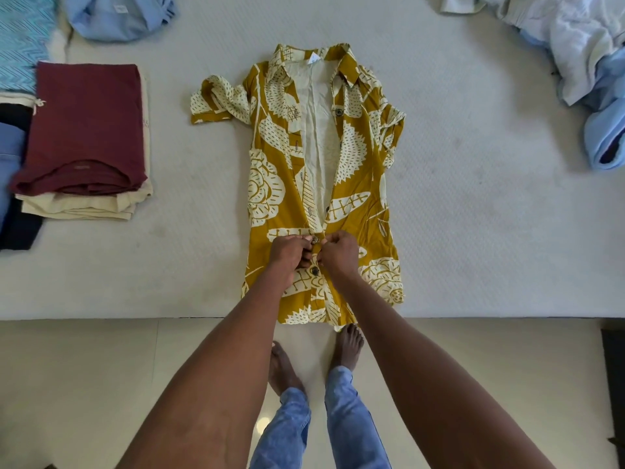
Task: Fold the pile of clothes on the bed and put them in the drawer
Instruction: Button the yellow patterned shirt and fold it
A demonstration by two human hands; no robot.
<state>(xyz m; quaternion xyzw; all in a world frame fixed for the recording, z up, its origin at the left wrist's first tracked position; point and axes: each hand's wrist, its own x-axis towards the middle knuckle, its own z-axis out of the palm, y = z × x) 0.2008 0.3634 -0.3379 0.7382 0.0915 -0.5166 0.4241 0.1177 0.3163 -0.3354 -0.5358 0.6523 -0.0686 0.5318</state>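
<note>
Across the middle of the bed (pixel 473 231), a mustard-yellow shirt (pixel 280 211) with a cream leaf print lies flat on its back, collar away from the person and hem hanging just over the near edge of the mattress. Its front is open from the collar down to about two thirds of its length, showing the pale lining, and closed below that. Both hands meet at the placket there: the left hand (pixel 287 257) has its fingers curled round the left edge of the fabric beside a dark button (pixel 315 239), and the right hand (pixel 339 253) pinches the opposite edge, knuckles nearly touching the left. A second button (pixel 315 271) shows just below, between the wrists. On the left side of the bed sits a folded stack with a maroon garment (pixel 84 126) on top of a cream one (pixel 84 206). Light blue clothing (pixel 115 15) lies crumpled at the far left, and a heap of white and pale blue clothes (pixel 581 55) fills the far right corner. Bare feet and blue jeans (pixel 351 421) stand on the tiled floor below.
</note>
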